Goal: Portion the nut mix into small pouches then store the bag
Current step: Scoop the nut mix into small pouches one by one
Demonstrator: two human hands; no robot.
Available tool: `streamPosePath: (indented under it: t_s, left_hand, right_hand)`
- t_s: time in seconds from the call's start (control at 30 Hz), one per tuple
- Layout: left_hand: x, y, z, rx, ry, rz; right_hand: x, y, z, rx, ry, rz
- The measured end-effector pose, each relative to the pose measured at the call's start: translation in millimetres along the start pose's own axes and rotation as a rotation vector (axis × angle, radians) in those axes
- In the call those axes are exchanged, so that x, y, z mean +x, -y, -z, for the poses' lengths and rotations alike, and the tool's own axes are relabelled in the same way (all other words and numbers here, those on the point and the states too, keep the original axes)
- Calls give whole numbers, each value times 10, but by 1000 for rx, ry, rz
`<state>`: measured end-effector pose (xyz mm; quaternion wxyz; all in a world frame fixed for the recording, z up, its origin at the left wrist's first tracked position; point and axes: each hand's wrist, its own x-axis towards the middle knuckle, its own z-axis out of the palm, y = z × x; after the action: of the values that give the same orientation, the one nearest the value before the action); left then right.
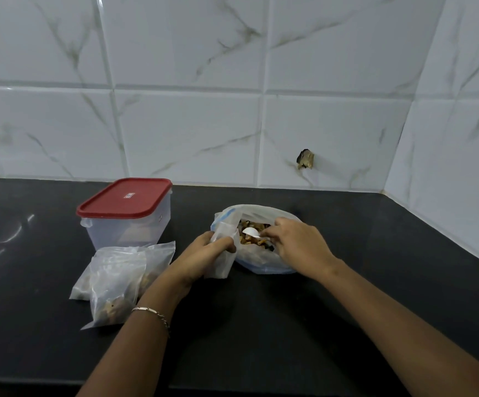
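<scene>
The open bag [264, 266] of nut mix [254, 240] stands on the black worktop [289, 325], just right of the view's centre. The right hand [299, 245] reaches into the bag's mouth from 4 o'clock. Its grip pinches the handle of a white spoon [250, 231], whose bowl sits over the nuts. The left hand [205, 257], at 9 o'clock of the bag, has its grip closed round a small clear pouch [221, 263]. This pouch touches the bag and covers part of its rim on that side. Filled pouches [118, 285] lie overlapped at 8 o'clock of the bag, beside the left forearm, which carries a bracelet [151, 311]. A clear container [129, 227] with a red lid [125, 199] stands at 10 o'clock, just behind the filled pouches. A tiled wall [189, 124] bounds the worktop at 12 and 3 o'clock; one tile shows a broken spot [306, 159].
</scene>
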<state>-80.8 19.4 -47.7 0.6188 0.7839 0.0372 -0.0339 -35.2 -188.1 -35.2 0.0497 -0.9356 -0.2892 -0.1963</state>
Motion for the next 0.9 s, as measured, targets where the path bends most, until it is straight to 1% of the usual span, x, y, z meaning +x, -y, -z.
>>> streamPosePath:
  t_s: [0.13,0.3,0.47,0.7,0.77,0.9]
  left_hand:
    - [5,13,-8,-28,16,30]
    - [-16,25,-48,-23,39,23]
    - [-34,-6,-135,-58,67,-43]
    - [-52,-8,-225,-46,111,-160]
    - [-43,0,-228,-36,129,-172]
    - [-41,12,-230,-39,147,-199]
  right_hand:
    - [-84,52,-53,174,-57,-126]
    - [-129,123,-89,446,-60,-342]
    - [-128,115,-91,670,-4,-451]
    - [-64,117,-103,848,53,-542]
    - [-25,121,-77,951,50,-602]
    - [48,151,-29,1167,32,-783]
